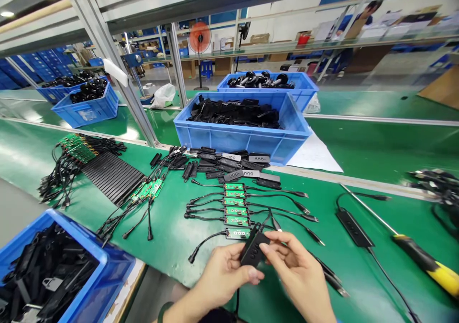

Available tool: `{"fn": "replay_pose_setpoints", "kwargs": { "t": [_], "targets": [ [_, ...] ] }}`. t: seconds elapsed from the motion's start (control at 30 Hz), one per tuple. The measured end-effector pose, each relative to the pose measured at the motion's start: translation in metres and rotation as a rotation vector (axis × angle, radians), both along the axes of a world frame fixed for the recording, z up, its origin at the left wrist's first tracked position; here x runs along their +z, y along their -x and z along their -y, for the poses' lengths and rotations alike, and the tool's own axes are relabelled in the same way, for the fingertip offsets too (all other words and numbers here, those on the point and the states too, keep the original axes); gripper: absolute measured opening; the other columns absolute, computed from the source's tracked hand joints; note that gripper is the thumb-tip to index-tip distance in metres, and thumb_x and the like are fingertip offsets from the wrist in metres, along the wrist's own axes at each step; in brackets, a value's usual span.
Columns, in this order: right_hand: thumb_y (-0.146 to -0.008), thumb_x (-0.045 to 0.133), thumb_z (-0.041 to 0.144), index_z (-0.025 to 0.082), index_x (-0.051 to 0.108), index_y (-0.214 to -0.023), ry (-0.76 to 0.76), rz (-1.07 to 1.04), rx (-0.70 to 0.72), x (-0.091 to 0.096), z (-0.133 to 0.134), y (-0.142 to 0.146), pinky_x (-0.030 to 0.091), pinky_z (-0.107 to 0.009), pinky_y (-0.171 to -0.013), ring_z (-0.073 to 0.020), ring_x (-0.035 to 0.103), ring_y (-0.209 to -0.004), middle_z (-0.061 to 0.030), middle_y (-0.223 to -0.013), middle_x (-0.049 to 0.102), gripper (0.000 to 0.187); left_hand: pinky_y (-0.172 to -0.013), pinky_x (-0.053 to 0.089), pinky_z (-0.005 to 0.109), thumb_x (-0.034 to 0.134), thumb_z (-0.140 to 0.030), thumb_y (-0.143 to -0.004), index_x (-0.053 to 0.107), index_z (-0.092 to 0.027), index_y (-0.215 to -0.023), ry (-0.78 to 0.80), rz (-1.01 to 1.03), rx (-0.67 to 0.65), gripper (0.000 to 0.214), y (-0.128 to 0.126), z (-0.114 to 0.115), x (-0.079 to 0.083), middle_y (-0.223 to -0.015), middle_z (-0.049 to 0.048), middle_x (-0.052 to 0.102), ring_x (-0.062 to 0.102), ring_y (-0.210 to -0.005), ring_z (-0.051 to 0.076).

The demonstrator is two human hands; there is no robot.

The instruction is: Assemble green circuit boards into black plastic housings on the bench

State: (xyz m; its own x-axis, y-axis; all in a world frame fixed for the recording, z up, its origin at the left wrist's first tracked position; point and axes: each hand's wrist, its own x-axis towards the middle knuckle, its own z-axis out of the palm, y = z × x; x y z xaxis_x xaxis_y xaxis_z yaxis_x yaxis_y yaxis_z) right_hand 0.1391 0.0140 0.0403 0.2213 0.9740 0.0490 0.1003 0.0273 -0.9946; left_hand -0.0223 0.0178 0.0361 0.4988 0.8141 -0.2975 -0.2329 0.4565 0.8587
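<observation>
Both my hands hold a small black controller case (254, 249) with buttons just above the near edge of the green bench. My left hand (225, 274) pinches its lower left side. My right hand (296, 269) grips its right end with thumb and fingers. Cables trail from the case. Just beyond it lies a row of several green circuit boards (234, 210) with black leads running out to both sides.
A blue bin of black shells (241, 136) stands behind loose black covers (229, 166). Another blue bin (53, 275) sits at the near left. Boards and cables (82, 163) are piled left. A finished controller (354, 227) and a yellow-handled screwdriver (423, 261) lie right.
</observation>
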Motion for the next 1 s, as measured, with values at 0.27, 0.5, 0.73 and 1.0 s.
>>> {"fn": "replay_pose_setpoints", "kwargs": {
  "t": [0.27,0.5,0.73,1.0],
  "targets": [
    [-0.087,0.056,0.06,0.022,0.063,-0.108,0.163,-0.08,0.186,-0.002,-0.004,-0.006,0.053,-0.027,-0.054,-0.0153,0.06,-0.053,0.0002,-0.067,0.062,0.044,-0.071,0.055,0.027,0.052,-0.041,-0.094,0.064,-0.012,-0.112,-0.295,-0.285,-0.082,0.036,0.005,0.005,0.006,-0.098,0.0116,0.071,0.069,-0.079,0.019],
    [-0.094,0.04,0.059,0.023,0.067,-0.091,0.051,0.257,0.141,-0.007,0.003,-0.005,0.052,-0.027,-0.055,-0.018,0.061,-0.056,-0.0024,-0.064,0.065,0.045,-0.076,0.052,0.028,0.036,-0.031,-0.101,0.06,-0.015,-0.115,-0.484,-0.544,-0.175,0.032,0.0,0.009,0.012,-0.078,0.0039,0.07,0.064,-0.062,0.014],
    [-0.09,0.035,0.062,0.033,0.06,-0.113,0.035,0.948,-0.268,0.037,-0.022,-0.092,0.042,-0.036,-0.049,-0.0259,0.062,-0.054,-0.0091,-0.074,0.07,0.045,-0.095,0.046,0.044,0.072,-0.033,-0.083,0.05,-0.02,-0.13,-0.787,-0.92,-0.192,0.053,0.005,-0.013,0.012,-0.122,0.0123,0.054,0.052,-0.114,0.03],
    [-0.081,0.057,0.024,0.026,0.05,-0.055,0.326,1.454,-0.136,0.014,-0.086,-0.16,0.033,-0.038,-0.045,-0.0273,0.057,-0.044,-0.016,-0.055,0.06,0.028,-0.086,0.047,0.042,0.065,-0.011,-0.085,0.053,-0.017,-0.109,-0.756,-1.308,-0.169,0.028,0.006,-0.03,-0.015,-0.109,0.0098,0.053,0.055,-0.1,0.028]
  ]
}}
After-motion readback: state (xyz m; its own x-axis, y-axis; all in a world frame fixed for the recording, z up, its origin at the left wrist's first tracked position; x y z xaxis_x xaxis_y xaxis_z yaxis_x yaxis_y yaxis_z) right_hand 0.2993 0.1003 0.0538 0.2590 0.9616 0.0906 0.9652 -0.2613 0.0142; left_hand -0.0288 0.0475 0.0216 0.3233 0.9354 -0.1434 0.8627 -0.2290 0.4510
